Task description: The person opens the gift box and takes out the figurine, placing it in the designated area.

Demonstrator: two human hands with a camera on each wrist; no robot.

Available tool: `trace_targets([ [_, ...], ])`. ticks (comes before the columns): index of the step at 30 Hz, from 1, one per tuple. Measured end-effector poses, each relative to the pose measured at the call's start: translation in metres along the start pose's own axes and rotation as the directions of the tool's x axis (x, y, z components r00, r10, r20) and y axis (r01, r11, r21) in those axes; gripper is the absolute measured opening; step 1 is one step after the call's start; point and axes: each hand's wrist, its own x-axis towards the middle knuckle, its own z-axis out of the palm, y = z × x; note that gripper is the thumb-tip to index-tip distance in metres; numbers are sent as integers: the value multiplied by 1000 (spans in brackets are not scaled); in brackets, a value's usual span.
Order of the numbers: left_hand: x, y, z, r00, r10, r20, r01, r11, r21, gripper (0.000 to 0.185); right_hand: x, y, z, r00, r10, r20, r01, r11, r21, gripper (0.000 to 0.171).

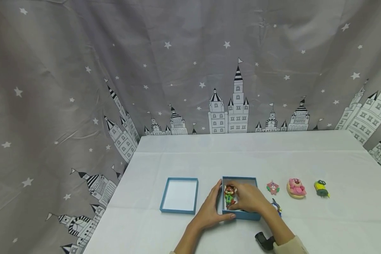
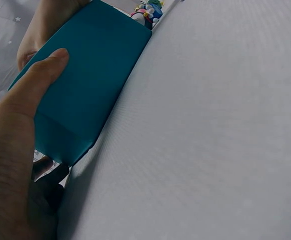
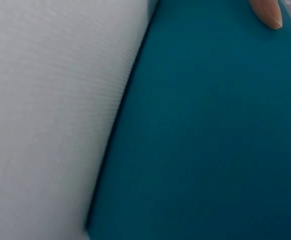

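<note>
A blue open-topped box [image 1: 246,215] sits on the white table, with a fox figurine [image 1: 229,195] in green clothes at its left inside. My left hand [image 1: 209,211] grips the box at its front left corner, fingers along the left side. In the left wrist view, the thumb [image 2: 50,67] presses on the front wall. My right hand [image 1: 251,197] reaches into the box from the right and holds the fox figurine, fingertips at its head and thumb near its feet. This hand hides the right part of the box's inside. Mostly box wall [image 3: 200,125] fills the right wrist view.
Left of the box lies a shallow blue-rimmed lid [image 1: 177,211], white inside. To the right are a small pink figure [image 1: 273,188], a pink bear on a ring [image 1: 296,187], a yellow-and-green figure [image 1: 321,188] and a blue-and-white one [image 1: 277,206], partly behind the right forearm.
</note>
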Motion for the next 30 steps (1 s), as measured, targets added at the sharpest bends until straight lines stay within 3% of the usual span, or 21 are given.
trace_targets([
  [11,0,1,0,1000,0,3,0,1000,-13,110,-5,-1,-16,999,-30,28,28,997,74,79],
  [18,-1,2,-1,1000,3,-5,-3,1000,-21,111,-11,0,-30,999,-36,-16,38,992,121,76],
  [30,-1,4,0,1000,6,-15,-6,1000,2,112,-30,4,-63,994,61,-88,-48,988,144,75],
])
